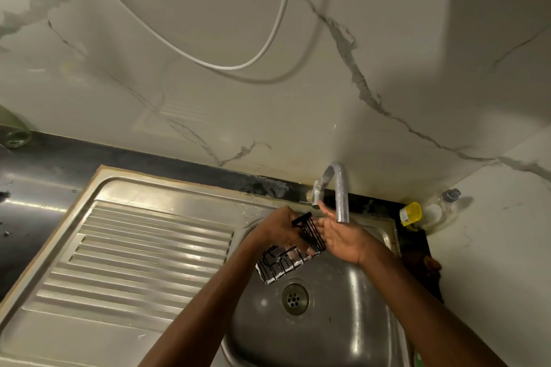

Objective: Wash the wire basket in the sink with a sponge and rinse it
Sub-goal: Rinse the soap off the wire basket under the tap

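Right now my left hand (pixel 281 231) curls round the wire basket (pixel 290 256), holding it over the sink (pixel 351 322) bowl, its long axis slanting down toward the drain (pixel 294 298). My right hand (pixel 340 232), fingers spread flat, touches its upper end under the tap (pixel 338 191). No sponge visible; rinsing, I judge.

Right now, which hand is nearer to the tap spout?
Right. The right hand is open directly beneath the tap spout, fingertips by it. The left hand grips the wire basket farther left.
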The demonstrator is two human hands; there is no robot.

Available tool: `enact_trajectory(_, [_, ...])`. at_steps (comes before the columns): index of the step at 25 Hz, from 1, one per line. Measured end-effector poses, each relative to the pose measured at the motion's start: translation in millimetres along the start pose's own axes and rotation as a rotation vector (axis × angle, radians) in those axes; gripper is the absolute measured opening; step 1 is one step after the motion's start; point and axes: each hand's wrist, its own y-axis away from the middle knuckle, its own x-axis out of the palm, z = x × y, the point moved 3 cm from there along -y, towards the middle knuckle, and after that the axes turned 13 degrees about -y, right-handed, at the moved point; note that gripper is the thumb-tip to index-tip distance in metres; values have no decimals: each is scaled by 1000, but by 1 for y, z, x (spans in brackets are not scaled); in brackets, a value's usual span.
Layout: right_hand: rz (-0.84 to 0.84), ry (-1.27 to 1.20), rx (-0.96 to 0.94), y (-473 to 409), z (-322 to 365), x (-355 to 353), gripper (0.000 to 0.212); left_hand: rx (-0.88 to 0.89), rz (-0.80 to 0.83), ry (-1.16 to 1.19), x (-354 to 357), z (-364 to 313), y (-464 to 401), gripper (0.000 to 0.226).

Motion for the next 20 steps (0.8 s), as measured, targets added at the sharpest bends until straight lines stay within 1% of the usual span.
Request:
enact_trajectory(2, [13,-10,12,8,-6,-10,73,16,34,-14,2,2,1,23])
enact_trajectory(3, [11,-13,28,9,-8,-16,74,27,52,-24,3,2,1,23])
enact_trajectory(5, [6,7,64,4,-14,-26,82,48,58,-20,5,-2,5,32])
enact_trajectory(7, [9,44,81,2,-15,-20,88,90,65,-6,8,-5,8,32])
enact_trajectory(8, [3,27,90,-3,-17,-18,86,103,72,-2,8,-6,9,31])
enact_trajectory(10, [-43,-14,62,-14,-24,-17,71,108,104,-11,4,-12,11,32])
enact_trajectory(12, [-117,-10,28,-23,-27,-16,58,126,133,-38,-3,-17,14,30])
enact_trajectory(13, [-151,34,10,-23,-26,-13,56,126,146,-40,-7,-19,15,25])
enact_trajectory(14, [-180,100,-31,-24,-25,-12,52,121,152,-34,-11,-20,17,21])
enact_trajectory(15, [-201,171,-112,-15,-20,-7,43,89,155,-24,-14,-20,16,30])
enact_trajectory(16, [-243,246,-240,-9,-14,-5,33,47,142,-25,-17,-23,17,48])
enact_trajectory(17, [-229,269,-356,2,-10,-4,29,-1,133,-25,-18,-26,17,63])
enact_trajectory(18, [-218,247,-449,12,-7,-2,28,-36,136,-6,-19,-30,17,70])
enact_trajectory(19, [-155,227,-505,23,-5,-3,26,-58,155,36,-17,-33,16,70])
enact_trajectory(20, [-104,228,-550,33,-1,-2,26,-73,167,85,-15,-36,14,63])
